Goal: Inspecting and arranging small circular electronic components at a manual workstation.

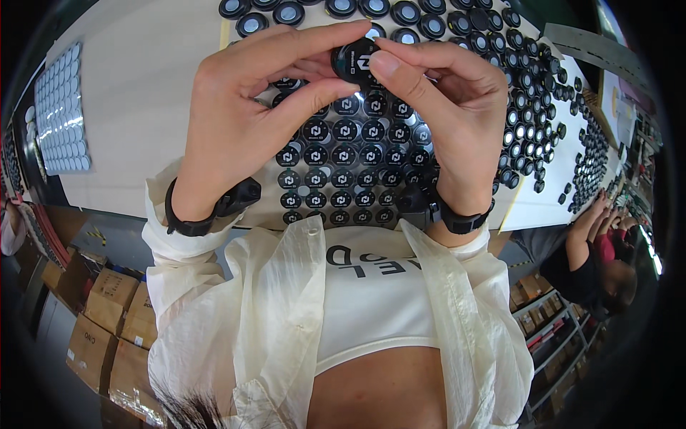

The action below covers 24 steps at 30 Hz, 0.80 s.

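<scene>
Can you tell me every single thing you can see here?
held disc: one, black with white mark, top middle
similar discs: dozens, black, rows below it
pale-centred round pieces: many, black, table's far side and right
round-piece sheet: one, pale, table's left
table: one, whitish, beneath
boxes: several, brown, lower left
other people: at least two, side edges
wristbands: two, black, wrists
overshirt: one, cream, torso
left hand: one, bare, on disc
right hand: one, bare, on disc
</scene>
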{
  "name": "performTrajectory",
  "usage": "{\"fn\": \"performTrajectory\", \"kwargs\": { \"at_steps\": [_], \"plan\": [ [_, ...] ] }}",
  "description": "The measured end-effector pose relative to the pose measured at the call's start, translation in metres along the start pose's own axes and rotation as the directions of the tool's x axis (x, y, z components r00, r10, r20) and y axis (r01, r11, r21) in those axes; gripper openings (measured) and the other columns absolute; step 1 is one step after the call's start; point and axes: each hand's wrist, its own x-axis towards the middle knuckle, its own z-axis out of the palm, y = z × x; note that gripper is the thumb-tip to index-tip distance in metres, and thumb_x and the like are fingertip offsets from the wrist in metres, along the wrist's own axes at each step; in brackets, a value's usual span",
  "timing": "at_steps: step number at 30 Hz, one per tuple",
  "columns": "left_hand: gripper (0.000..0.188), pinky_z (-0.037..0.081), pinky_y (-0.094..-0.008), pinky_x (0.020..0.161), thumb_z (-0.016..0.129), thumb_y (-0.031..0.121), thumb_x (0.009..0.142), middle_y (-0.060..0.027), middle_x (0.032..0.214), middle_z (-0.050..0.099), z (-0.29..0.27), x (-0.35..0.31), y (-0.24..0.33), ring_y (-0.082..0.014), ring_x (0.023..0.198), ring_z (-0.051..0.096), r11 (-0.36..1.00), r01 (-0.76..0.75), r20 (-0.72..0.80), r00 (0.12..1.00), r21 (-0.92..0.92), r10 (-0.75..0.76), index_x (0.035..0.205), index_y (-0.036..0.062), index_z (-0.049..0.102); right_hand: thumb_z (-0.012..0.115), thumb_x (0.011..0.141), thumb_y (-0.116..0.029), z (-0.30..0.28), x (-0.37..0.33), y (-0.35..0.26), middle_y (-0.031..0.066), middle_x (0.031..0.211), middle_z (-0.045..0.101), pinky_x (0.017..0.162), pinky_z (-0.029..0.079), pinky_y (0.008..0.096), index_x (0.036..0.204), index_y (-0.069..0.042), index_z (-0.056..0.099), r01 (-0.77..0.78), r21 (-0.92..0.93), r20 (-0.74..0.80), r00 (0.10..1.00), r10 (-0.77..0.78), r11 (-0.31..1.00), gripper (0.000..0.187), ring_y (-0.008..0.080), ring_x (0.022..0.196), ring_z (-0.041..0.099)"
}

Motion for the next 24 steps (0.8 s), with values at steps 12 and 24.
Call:
{"fn": "performTrajectory", "kwargs": {
  "at_steps": [12, 24],
  "plan": [
    [0.045, 0.056, -0.0266, 0.084, 0.068, -0.009, 0.082, -0.0121, 0.11, 0.065, 0.001, 0.001, -0.006, -0.014, 0.092, 0.064, 0.997, 0.046, 0.052, 0.998, -0.067, -0.043, 0.126, -0.003, 0.061, 0.078, 0.081, -0.005, -0.008, 0.004, 0.003, 0.0061, 0.081, 0.073, 0.06, 0.048, 0.0151, 0.095, 0.001, 0.075, -0.055, -0.036, 0.059, 0.997, 0.058, 0.998, 0.016, 0.0042, 0.067, 0.063],
    [0.046, 0.056, -0.0247, 0.083, 0.071, -0.009, 0.08, -0.0105, 0.108, 0.066, 0.003, 0.001, -0.005, -0.0113, 0.089, 0.063, 1.0, 0.026, 0.002, 1.0, -0.003, -0.026, 0.125, -0.0028, 0.062, 0.078, 0.082, -0.007, 0.001, 0.0, 0.004, 0.0062, 0.079, 0.072, 0.059, 0.048, 0.0148, 0.093, 0.002, 0.074, -0.024, -0.021, -0.048, 0.999, 0.023, 1.0, 0.015, 0.0042, 0.066, 0.063]
  ]
}}
